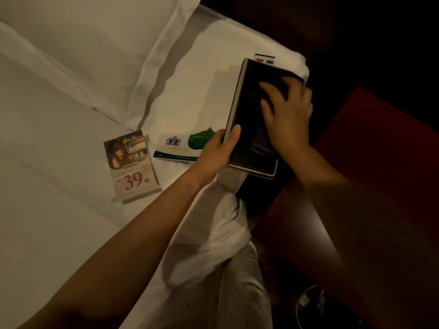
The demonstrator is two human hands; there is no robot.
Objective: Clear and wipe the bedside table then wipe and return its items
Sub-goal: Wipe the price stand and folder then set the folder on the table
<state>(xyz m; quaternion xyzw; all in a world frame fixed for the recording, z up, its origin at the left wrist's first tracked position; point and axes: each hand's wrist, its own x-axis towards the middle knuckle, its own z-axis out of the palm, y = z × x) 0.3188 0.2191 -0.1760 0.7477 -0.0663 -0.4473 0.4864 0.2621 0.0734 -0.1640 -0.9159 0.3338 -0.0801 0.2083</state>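
The bed [59, 115] carries the cleared items near its right edge, beside the bare red-brown table [380, 174], which sits low at the right and looks emptied. Over the gap between bed edge and table the left hand [213, 153] clamps the long left edge of a dark book-like folder [249, 129], thumb on the cover, fingers underneath. The right hand [288, 112] presses flat on the cover, spread over what seems to be a dark cloth [289, 78]; it is blurred, so I cannot say for certain. This reads as the wiping-of-items step, with the return to the table not yet done.

The risk, as I judge it: the folder is held by one edge only, so a firm push from the wiping hand could twist it loose and drop it into the gap, or knock the remote control [264, 59] peeking out behind it off the bed corner. The leaf-printed card [185, 146] and the "39" stand card [129, 160] lie flat, well clear.

Containers: a waste bin [311, 305] shows at the bottom, by the table's near edge; its contents are too dark to tell
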